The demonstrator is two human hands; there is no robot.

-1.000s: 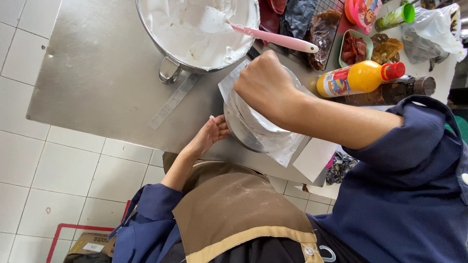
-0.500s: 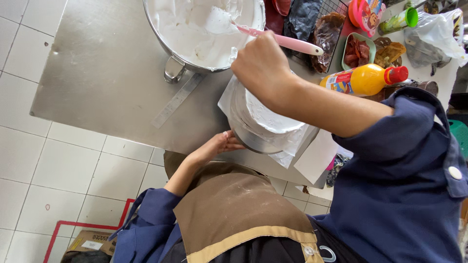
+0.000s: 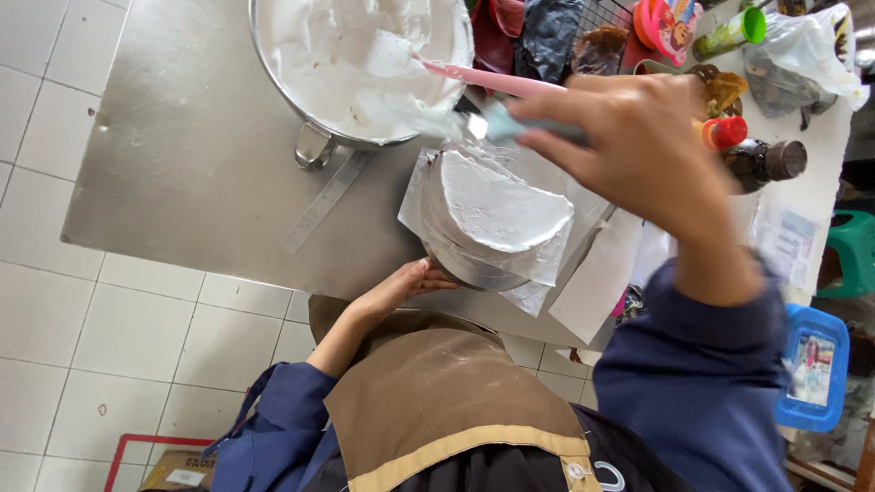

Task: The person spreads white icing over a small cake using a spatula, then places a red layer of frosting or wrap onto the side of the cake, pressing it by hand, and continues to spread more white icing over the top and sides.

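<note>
A round cake [image 3: 497, 205] coated in white cream sits on a metal turntable [image 3: 465, 271] lined with paper, at the near edge of a steel table [image 3: 191, 155]. My right hand [image 3: 638, 146] hovers above and right of the cake, blurred, shut on a pale blue-handled palette knife [image 3: 492, 123]; its cream-smeared blade points at a large metal bowl [image 3: 314, 137]. That bowl holds white cream and a pink-handled spatula [image 3: 497, 80]. My left hand [image 3: 401, 284] rests against the turntable's near-left edge, fingers curled on it.
A flat metal strip [image 3: 326, 202] lies on the table left of the cake. Behind the cake are a dark bottle [image 3: 766, 162], a red-capped bottle [image 3: 725, 132], a green cup [image 3: 734, 29] and plastic bags [image 3: 802, 55]. A blue tub [image 3: 813, 369] and green stool [image 3: 852, 251] stand at right.
My right hand has lifted off the cake and swung up and right with the palette knife, uncovering the creamed top. My left hand stays at the turntable's edge.
</note>
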